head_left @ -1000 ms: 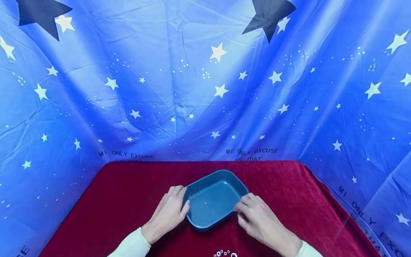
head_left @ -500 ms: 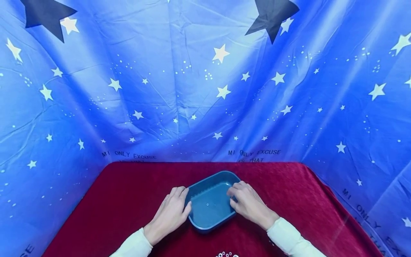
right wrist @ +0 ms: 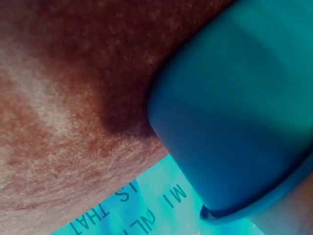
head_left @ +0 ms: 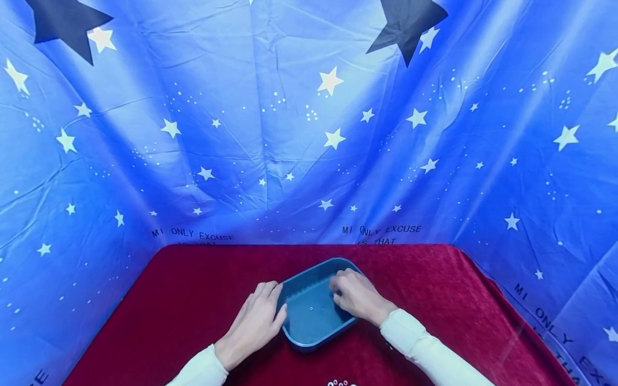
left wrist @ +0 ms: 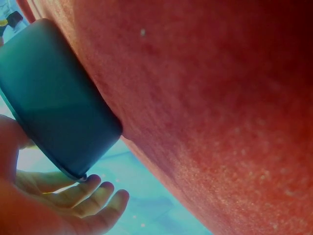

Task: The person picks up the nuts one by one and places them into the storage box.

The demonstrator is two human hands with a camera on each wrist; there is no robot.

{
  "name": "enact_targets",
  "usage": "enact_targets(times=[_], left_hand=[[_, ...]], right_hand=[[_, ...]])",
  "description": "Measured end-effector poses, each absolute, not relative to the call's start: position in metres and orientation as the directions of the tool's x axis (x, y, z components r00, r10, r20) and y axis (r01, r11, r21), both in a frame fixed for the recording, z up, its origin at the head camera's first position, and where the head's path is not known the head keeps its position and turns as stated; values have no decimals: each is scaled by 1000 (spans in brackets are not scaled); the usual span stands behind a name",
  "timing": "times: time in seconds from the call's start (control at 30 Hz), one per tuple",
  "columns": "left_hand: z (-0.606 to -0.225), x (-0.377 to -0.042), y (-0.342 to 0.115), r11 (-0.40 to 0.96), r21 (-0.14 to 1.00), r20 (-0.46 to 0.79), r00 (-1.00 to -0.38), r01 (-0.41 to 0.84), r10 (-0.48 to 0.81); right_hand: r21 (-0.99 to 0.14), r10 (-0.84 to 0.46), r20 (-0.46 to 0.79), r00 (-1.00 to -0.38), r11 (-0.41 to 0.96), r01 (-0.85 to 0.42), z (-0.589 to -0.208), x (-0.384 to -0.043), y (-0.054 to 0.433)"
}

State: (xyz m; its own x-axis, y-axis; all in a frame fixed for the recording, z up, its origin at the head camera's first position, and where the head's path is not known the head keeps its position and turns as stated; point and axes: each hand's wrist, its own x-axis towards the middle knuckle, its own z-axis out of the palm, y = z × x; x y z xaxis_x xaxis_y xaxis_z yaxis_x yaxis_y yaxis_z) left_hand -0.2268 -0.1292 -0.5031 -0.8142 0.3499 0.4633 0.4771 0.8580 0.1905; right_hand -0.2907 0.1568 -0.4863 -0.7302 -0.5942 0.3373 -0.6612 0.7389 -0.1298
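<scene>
An open blue-green plastic box (head_left: 305,278) with rounded corners rests at a slant on the red cloth (head_left: 217,273). My left hand (head_left: 258,308) holds its left end, thumb near the close corner and fingers along the rim. In the left wrist view the box's outer wall (left wrist: 56,98) is beside the thumb and fingers (left wrist: 98,198). Reaching over the right rim, my right hand (head_left: 357,292) has curled fingers inside the box. Its fingertips are partly hidden, and I cannot tell whether they pinch anything. A tiny pale ring (head_left: 311,309) lies on the box floor.
Several small white and metallic rings (head_left: 341,383) lie on the cloth at the near edge of the head view, partly cut off. A blue star-printed curtain (head_left: 270,134) hangs behind the table and along both sides.
My right hand has moved from the box's right outer rim leftward, over the rim and into the box. The left hand keeps its place at the left end. The head view has shifted slightly.
</scene>
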Motion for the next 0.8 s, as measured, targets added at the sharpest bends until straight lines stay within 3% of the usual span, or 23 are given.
enact_targets(times=[0.2, 0.4, 0.67, 0.8], left_hand=[[-504, -226, -129, 861, 191, 456, -819, 472, 348], [-504, -225, -129, 858, 190, 462, -815, 477, 350], [-503, -226, -129, 860, 178, 472, -808, 478, 352], [-504, -227, -129, 858, 184, 475, -807, 480, 350]], right_hand=[[-183, -591, 235, -772, 753, -632, -486, -296, 152], [-205, -618, 183, -765, 737, -645, -486, -299, 151], [-204, -569, 199, -798, 772, -601, -482, -295, 154], [-215, -540, 272, -797, 773, -597, -481, -289, 162]])
